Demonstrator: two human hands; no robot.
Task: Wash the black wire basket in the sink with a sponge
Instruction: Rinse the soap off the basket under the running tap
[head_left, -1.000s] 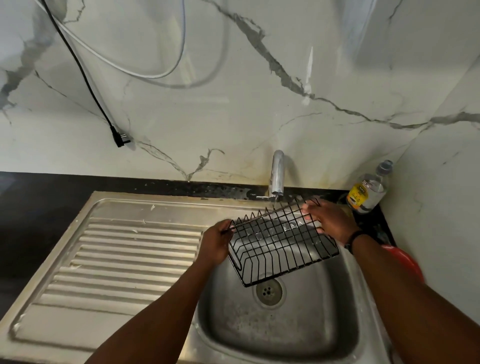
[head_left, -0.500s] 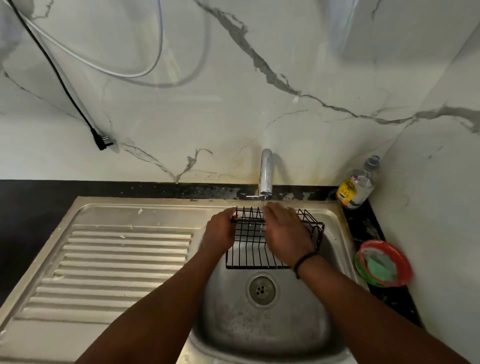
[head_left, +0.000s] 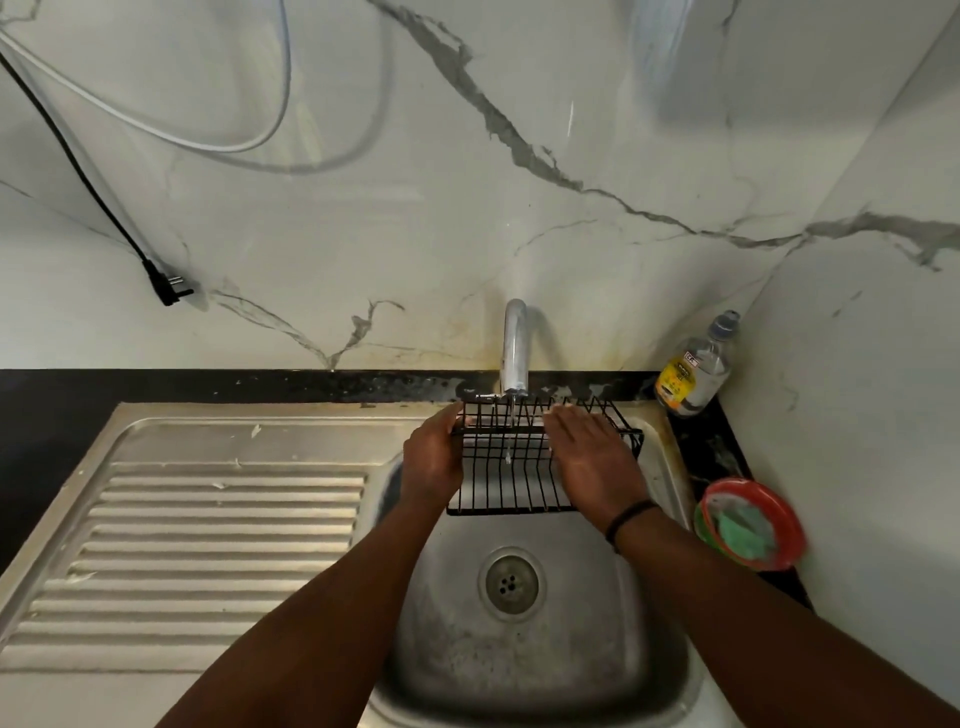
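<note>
The black wire basket (head_left: 511, 467) is held over the far part of the sink (head_left: 524, 670), directly beneath the tap (head_left: 514, 345), from which a thin stream of water is seen falling through the wires. It is judged to be light and stiff, made of thin coated rods, and likely slippery once wet; it is best taken by the thicker rim at its sides, where the frame resists bending. The left hand (head_left: 434, 462) is curled round the basket's left rim and grips it. The right hand (head_left: 589, 457) is laid flat on the right part of the basket, fingers straight and together, pressing on the wires. A green sponge (head_left: 743, 530) is left in a red dish (head_left: 779, 509) on the table to the right, untouched.
</note>
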